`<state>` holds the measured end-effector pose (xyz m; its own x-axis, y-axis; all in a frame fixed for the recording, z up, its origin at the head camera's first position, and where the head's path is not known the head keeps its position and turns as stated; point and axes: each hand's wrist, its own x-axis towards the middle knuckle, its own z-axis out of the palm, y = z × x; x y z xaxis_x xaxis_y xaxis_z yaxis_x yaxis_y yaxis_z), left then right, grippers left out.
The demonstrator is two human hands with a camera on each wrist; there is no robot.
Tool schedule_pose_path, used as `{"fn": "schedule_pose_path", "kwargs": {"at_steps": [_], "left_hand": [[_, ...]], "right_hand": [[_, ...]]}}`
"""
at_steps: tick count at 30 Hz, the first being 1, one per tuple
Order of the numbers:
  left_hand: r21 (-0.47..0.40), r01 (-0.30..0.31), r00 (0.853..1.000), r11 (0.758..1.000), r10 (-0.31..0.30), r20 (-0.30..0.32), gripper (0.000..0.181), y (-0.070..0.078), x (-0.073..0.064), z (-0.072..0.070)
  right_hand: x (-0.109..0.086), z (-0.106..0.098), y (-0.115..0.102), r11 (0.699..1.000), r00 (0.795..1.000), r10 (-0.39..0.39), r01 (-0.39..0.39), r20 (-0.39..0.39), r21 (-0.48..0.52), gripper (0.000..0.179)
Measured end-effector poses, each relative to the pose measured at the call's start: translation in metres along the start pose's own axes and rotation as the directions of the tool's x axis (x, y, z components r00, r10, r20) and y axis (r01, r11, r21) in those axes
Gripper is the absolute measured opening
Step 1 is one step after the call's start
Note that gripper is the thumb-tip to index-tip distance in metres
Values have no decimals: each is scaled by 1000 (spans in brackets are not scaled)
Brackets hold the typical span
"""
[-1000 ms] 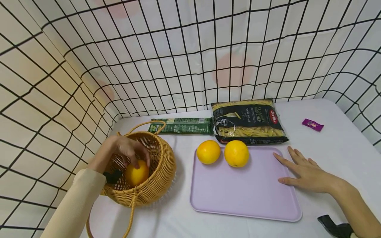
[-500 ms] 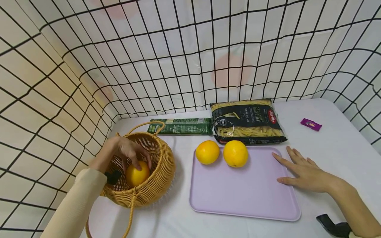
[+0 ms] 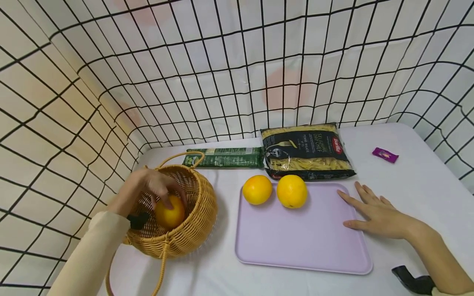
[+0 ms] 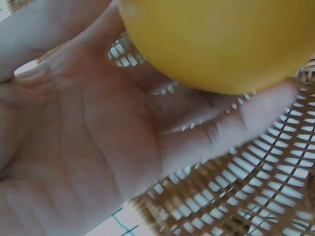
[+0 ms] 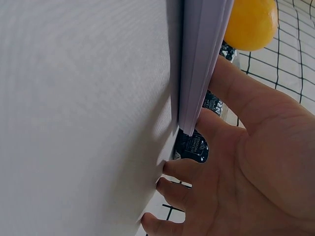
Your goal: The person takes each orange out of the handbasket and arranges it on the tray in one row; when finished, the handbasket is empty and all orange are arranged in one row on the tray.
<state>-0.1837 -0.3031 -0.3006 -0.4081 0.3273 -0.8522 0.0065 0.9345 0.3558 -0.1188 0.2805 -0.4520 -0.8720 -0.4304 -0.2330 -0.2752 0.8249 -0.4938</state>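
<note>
Inside the round wicker basket [image 3: 207, 222], my left hand [image 3: 157, 185] grips an orange [image 3: 169, 213] from above with its fingers and thumb. In the left wrist view the orange [image 4: 221, 44] lies against the curled fingers, above the woven wall. Two more oranges sit side by side at the back left of the lilac tray [image 3: 296, 242], one on the left [image 3: 257, 189] and one on the right [image 3: 292, 191]. With fingers spread, my right hand [image 3: 381, 218] rests at the tray's right edge. Thumb and forefinger touch the rim [image 5: 197, 73] in the right wrist view; the other fingertips reach the tablecloth.
Behind the tray lies a bag of penne pasta [image 3: 307, 152], with a long green packet [image 3: 229, 158] to its left. A small purple wrapped packet [image 3: 385, 155] is at the back right. The basket's handle [image 3: 163, 267] hangs toward the front. Black netting [image 3: 229, 82] encloses the back and sides.
The orange in my left hand has risen very slightly within the basket. My right hand, the tray and its two oranges stay in place; the head view has shifted a little.
</note>
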Motion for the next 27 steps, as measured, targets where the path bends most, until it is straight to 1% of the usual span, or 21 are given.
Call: {"fn": "schedule_pose_path", "kwargs": {"at_steps": [2,3,5,6,8,10,11,13,15,17,18,20,22,23,24,25,27], "left_hand": [[21,-62,997,998,63,-34,45,1,-9,-1],[32,-97,993,995,98,-66,45,2,-15,0],[42,-169,976,985,173,-133,43,2,-28,1],[48,-207,961,977,212,-176,43,3,-35,2],[91,-269,921,959,284,-267,41,5,-50,6],[143,-331,866,933,360,-347,42,5,-63,12],[164,-361,832,918,396,-387,43,6,-68,15],[203,-411,759,889,457,-464,45,5,-76,23],[210,-452,689,867,489,-535,47,5,-80,33],[177,-459,635,871,461,-620,49,10,-84,46],[160,-448,611,880,431,-664,50,15,-85,52],[100,-409,566,907,338,-752,51,27,-87,66],[36,-385,521,922,249,-816,54,43,-87,79],[17,-382,494,924,219,-841,56,52,-86,84],[11,-369,462,929,193,-866,57,60,-84,90],[-4,-372,437,928,172,-883,58,69,-82,96],[2,-390,384,921,165,-908,60,86,-74,107]], "right_hand": [[0,0,0,1000,1000,2,-2,1,0,89],[0,0,-1,1000,1000,3,-3,2,2,89],[0,0,-1,1000,1000,4,-4,4,4,89],[0,0,-1,1000,1000,6,-6,4,4,89],[-1,0,-1,1000,1000,9,-9,5,9,89],[-1,0,-1,1000,1000,11,-11,5,13,89],[-1,0,-1,1000,1000,13,-13,6,12,89],[-1,0,-1,1000,1000,13,-13,5,11,89],[-1,0,-1,1000,1000,12,-12,4,10,89],[-1,0,-2,1000,1000,13,-13,6,10,90],[-1,0,-2,1000,1000,13,-13,7,11,90],[-1,0,-2,1000,1000,15,-15,8,9,90],[0,-1,-2,1000,1000,17,-17,8,4,90],[0,0,-2,1000,1000,18,-18,8,1,90],[0,-1,-2,1000,1000,19,-19,8,-1,90],[-1,-1,-2,1000,1000,18,-18,6,-4,90],[-1,-1,-2,1000,1000,21,-20,7,-5,90]]}}
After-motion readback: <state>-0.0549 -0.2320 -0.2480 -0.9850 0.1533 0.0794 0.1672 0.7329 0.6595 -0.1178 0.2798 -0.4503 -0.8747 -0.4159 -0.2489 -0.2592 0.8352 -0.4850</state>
